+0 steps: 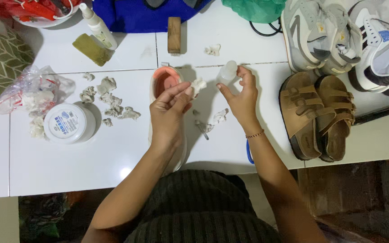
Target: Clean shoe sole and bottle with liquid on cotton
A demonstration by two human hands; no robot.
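Left hand [169,108] pinches a white cotton wad [198,84] above the white shoe [165,81]; right hand [241,96] grips a small bottle [227,73] just beside it.

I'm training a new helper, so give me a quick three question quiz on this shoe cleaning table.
1. True or false: the left hand pinches a white wad.
2. What does the right hand hold? A) small bottle B) brush C) sandal
3. Which footwear lies right of the right hand?

Key: 1 true. 2 A. 3 the brown sandals.
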